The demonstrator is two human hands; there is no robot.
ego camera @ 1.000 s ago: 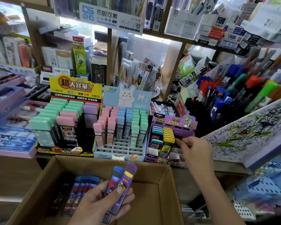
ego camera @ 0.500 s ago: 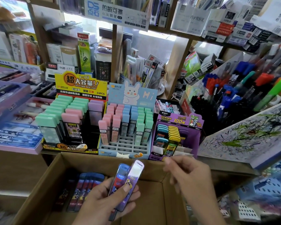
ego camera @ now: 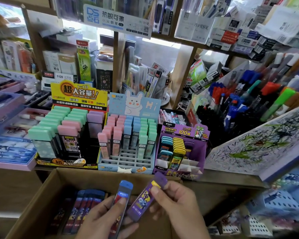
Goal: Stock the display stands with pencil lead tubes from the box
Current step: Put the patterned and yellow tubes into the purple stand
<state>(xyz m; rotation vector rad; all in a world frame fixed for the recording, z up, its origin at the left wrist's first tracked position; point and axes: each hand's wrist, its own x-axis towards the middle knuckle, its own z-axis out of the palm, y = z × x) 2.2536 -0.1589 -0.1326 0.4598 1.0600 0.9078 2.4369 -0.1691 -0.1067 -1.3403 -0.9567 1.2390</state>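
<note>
Along the front edge of the wooden shelf (ego camera: 229,180) three displays sit side by side: a yellow stand (ego camera: 64,162), a blue stand (ego camera: 126,166), a purple stand (ego camera: 202,150). A lilac tray (ego camera: 10,165) lies at its left end, and a scribbled board (ego camera: 259,147) at its right end.

"DS", "热敏可擦" on hanging sign (ego camera: 110,19). "超大容量!!", "1=10", "2B/0.5MM MPR-2086", "24PCS" on yellow stand (ego camera: 78,95). "Hi" on blue rabbit stand (ego camera: 135,104). "ULTRAMAN", "100根", "HB" on purple stand (ego camera: 183,131). "1120" on white box (ego camera: 60,76). "G-5" on green pack (ego camera: 83,47).

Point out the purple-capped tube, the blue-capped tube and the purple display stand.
purple-capped tube (ego camera: 142,202), head view, on its label.
blue-capped tube (ego camera: 126,184), head view, on its cap.
purple display stand (ego camera: 183,131), head view, on its header card.
</note>
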